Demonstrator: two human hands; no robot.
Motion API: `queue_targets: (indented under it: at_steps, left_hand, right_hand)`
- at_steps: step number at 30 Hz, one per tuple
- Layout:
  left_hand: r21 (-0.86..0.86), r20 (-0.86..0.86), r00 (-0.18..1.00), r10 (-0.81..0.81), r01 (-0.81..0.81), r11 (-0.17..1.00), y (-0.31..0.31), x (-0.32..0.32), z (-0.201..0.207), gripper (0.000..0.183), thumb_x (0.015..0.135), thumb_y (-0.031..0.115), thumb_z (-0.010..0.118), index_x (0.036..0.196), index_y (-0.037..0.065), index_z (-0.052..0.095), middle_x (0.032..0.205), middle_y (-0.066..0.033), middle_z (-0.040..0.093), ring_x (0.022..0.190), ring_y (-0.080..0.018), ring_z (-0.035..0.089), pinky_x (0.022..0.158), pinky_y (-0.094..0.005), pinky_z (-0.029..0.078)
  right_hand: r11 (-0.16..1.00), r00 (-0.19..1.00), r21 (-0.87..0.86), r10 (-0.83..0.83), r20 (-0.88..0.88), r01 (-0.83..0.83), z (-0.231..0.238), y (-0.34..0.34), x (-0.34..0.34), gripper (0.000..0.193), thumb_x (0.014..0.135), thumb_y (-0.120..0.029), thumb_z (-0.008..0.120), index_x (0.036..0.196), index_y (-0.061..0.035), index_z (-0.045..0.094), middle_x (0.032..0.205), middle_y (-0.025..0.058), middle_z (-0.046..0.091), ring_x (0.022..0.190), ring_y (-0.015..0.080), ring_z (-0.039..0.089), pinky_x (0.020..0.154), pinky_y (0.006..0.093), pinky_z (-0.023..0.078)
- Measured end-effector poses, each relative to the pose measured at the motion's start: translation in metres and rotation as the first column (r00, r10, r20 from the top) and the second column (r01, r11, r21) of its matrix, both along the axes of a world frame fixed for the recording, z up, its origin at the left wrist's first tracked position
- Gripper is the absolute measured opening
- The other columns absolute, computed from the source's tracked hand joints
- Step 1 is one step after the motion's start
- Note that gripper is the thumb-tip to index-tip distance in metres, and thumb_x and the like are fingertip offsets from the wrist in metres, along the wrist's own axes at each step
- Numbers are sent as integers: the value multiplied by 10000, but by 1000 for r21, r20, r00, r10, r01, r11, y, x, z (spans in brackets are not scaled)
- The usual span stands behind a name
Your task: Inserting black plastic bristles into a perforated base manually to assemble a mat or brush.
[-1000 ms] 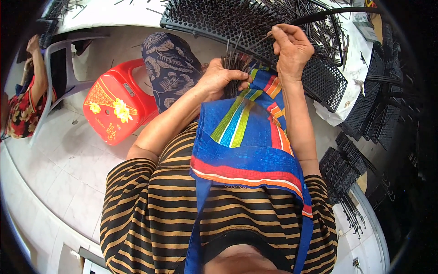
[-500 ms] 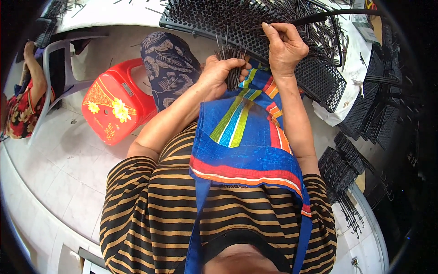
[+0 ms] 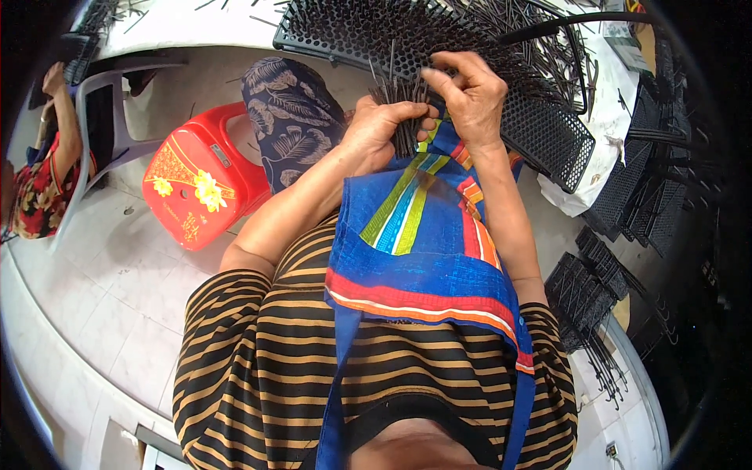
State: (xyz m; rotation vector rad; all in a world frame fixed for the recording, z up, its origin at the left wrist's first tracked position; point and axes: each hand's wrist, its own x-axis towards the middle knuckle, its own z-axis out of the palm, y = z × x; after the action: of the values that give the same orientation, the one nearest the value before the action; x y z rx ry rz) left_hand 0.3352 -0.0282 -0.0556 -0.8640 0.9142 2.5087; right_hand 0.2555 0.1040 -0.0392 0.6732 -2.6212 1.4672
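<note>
My left hand (image 3: 378, 129) is closed round an upright bundle of thin dark rods (image 3: 405, 135), with the thumb across it. Several rods stick up higher than the others. Just above and right of the bundle is my right hand (image 3: 471, 98), its thumb and forefinger slightly apart and nothing visible between them. Beyond both hands a black perforated rack (image 3: 376, 59) is densely set with upright dark rods. Its bare, holed end (image 3: 552, 145) reaches down to the right.
Loose dark rods (image 3: 540, 55) lie on the white table (image 3: 196, 30) behind the rack. A red plastic stool (image 3: 184, 196) stands to my left, near a patterned dark-blue cloth (image 3: 290, 110). At far left sits another person (image 3: 59, 164). Black mesh racks with hooks (image 3: 587, 290) lie at right.
My right hand has moved left and down from over the rack, toward the top of the bundle, and its fingers have parted a little. The left hand keeps its hold.
</note>
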Motion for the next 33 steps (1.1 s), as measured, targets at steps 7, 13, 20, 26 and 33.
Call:
queue_targets:
  at_steps: [7,13,20,26,33]
  left_hand:
    - [-74,8,998,67,-67,995,4,-3,-2,171,823,-10,641,991,-38,631,864,-144,685,708,-202,673,574,-313,571]
    - [-107,26,997,69,-66,992,6,-1,-7,162,817,-32,627,978,-51,627,847,-146,684,691,-205,673,565,-304,569]
    - [-71,14,999,30,-29,997,3,-5,-1,124,809,-44,619,929,-73,631,843,-172,683,672,-225,674,537,-294,552]
    - [-66,45,997,56,-53,996,4,-4,-2,135,797,-46,634,917,-105,618,832,-197,678,669,-242,676,528,-294,548]
    - [-67,26,999,32,-31,997,3,-5,-1,139,804,-47,626,926,-111,610,820,-200,676,668,-242,676,526,-288,542]
  right_hand:
    - [830,922,-476,-108,371,289,-11,5,2,72,790,18,693,858,16,671,646,8,618,535,34,536,454,180,407]
    - [929,957,-274,-280,-74,250,-18,3,-17,75,768,1,714,824,-23,672,688,22,642,559,71,580,508,231,455]
    - [989,942,-79,-143,-304,125,-22,-4,-12,97,733,-17,732,812,-33,677,726,87,653,601,204,635,549,290,496]
    - [941,956,-241,-269,-114,236,-19,2,-14,83,746,-5,736,808,-25,685,696,39,652,546,75,559,510,226,448]
    - [933,963,-284,-255,-91,220,-17,0,-14,74,753,-12,732,811,-30,688,706,42,658,579,88,591,534,228,469]
